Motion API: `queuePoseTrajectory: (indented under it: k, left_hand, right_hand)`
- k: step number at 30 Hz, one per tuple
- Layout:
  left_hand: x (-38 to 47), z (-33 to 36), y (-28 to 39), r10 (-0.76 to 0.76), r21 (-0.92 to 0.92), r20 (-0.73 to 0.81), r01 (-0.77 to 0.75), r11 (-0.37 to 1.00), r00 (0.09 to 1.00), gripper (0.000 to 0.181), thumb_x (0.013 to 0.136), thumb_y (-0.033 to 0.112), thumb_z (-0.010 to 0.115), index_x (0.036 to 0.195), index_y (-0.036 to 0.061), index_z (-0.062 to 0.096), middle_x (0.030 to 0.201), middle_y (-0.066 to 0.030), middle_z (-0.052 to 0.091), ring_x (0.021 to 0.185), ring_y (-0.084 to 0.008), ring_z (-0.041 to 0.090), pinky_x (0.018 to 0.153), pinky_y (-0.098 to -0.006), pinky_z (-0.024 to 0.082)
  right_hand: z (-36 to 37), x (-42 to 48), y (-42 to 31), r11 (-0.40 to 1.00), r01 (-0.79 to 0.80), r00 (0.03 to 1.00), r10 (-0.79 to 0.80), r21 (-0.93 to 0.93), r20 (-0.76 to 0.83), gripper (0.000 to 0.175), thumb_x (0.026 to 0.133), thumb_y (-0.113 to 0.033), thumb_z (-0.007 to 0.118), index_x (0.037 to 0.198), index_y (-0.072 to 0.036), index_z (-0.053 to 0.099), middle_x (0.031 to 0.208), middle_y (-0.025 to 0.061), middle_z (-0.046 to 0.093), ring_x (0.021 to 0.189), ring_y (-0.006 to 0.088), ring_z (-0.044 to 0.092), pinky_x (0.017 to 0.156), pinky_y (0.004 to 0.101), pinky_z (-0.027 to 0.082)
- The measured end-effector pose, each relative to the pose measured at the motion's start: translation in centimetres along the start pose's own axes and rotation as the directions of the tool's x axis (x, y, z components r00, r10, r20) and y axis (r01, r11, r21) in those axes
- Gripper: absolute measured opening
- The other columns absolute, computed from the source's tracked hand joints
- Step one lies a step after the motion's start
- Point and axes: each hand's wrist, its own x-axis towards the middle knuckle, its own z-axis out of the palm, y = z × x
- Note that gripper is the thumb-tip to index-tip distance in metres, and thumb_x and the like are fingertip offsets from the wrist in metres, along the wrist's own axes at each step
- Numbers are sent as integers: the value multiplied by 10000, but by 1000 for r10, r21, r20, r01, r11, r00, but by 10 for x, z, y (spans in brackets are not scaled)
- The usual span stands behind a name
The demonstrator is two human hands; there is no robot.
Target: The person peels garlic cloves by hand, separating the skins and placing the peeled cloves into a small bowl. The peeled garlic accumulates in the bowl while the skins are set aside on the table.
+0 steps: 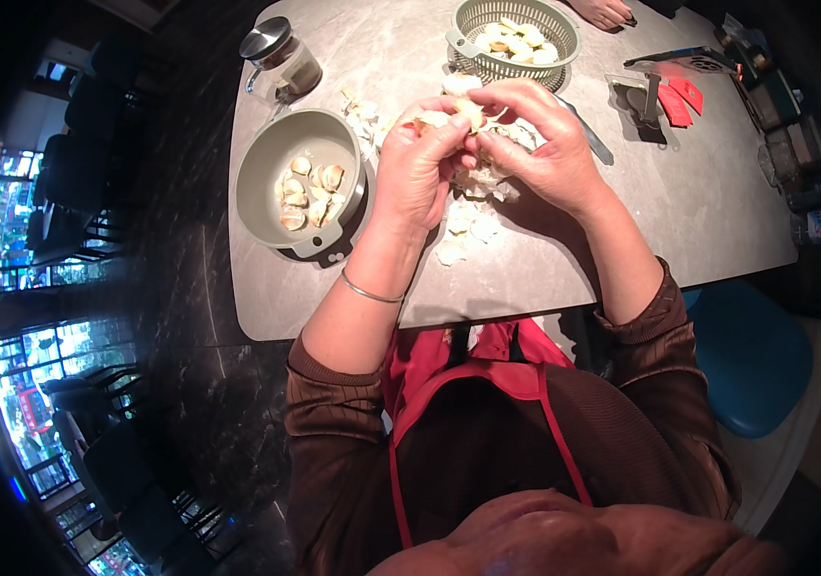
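Observation:
In front of me, over the table, my left hand pinches a pale garlic clove between thumb and fingers. Bits of papery skin show along its index finger. My right hand meets it from the other side, fingertips on the same clove. Loose garlic skins are heaped under and between both hands, partly hidden by them. To the left, a grey-green pot-shaped bowl contains several unpeeled garlic cloves. Beyond my hands, a slotted colander holds several peeled cloves.
A lidded glass jug stands at the table's far left. Right of the colander lie a knife, a stand, red packets and a tablet-like device. Another person's hand rests at the far edge. A blue stool stands right.

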Motion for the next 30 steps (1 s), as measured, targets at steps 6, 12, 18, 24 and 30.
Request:
queuePoseTrajectory:
  k: [6,12,18,24,30]
  left_hand:
    - [-4,2,17,278,76,-125,-270,960,952,199,927,61,696,1095,23,597,886,-61,673,742,-115,639,628,-230,522]
    - [-6,8,16,304,175,-166,-275,945,938,217,917,44,700,1099,13,584,899,-64,676,748,-116,640,634,-235,530]
    - [-5,6,15,300,185,-170,-268,945,939,232,916,46,700,1108,5,576,900,-70,676,747,-116,640,639,-240,528]
    - [-4,6,13,270,221,-161,-232,947,949,211,920,55,696,1089,7,579,903,-71,674,750,-117,640,636,-239,523]
    - [-6,7,13,196,134,-149,-176,975,969,194,920,38,692,1078,16,582,913,-80,678,749,-124,644,631,-237,523]
  right_hand:
    - [-20,1,-15,950,-292,951,275,115,138,145,883,-95,738,1006,-24,712,783,-8,639,692,55,574,622,240,471]
    - [-15,-12,-39,958,-85,757,241,-273,607,235,802,-189,751,972,-56,658,849,101,676,788,308,667,698,393,528]
    - [-4,-19,-42,972,-23,709,182,-235,681,209,806,-164,722,967,-64,633,884,121,663,821,342,666,714,424,529]
    - [12,-30,-30,957,22,730,183,-290,659,119,841,-151,685,925,-81,640,845,112,623,787,347,648,700,432,520]
    - [11,-24,-22,981,-26,859,121,-194,497,87,824,-116,723,898,-81,694,832,92,605,788,303,628,701,386,509]
